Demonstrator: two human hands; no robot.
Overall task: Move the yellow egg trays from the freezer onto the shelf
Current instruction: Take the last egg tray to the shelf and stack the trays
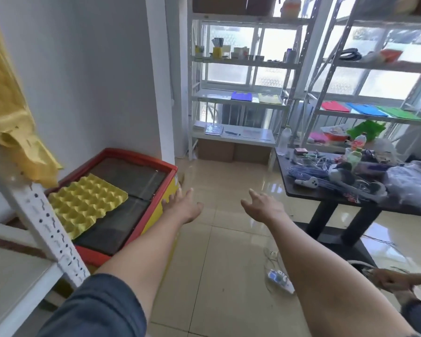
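A yellow egg tray [85, 203] lies flat on the glass lid of the red-rimmed chest freezer [141, 159] at the left. More yellow egg trays [7, 113] sit on the white shelf [46, 229] at the near left, seen at a slant. My left hand [182, 205] is stretched out with straight fingers, just right of the freezer's front corner, holding nothing. Over the tiled floor, my right hand [263, 205] is also stretched forward, its fingers spread and empty.
A dark table [326, 198] piled with cables, bottles and bags stands at the right. White metal racks [238, 98] with small items line the window wall. Another person's hand [394, 279] shows at the lower right. A power strip [280, 278] lies on the floor.
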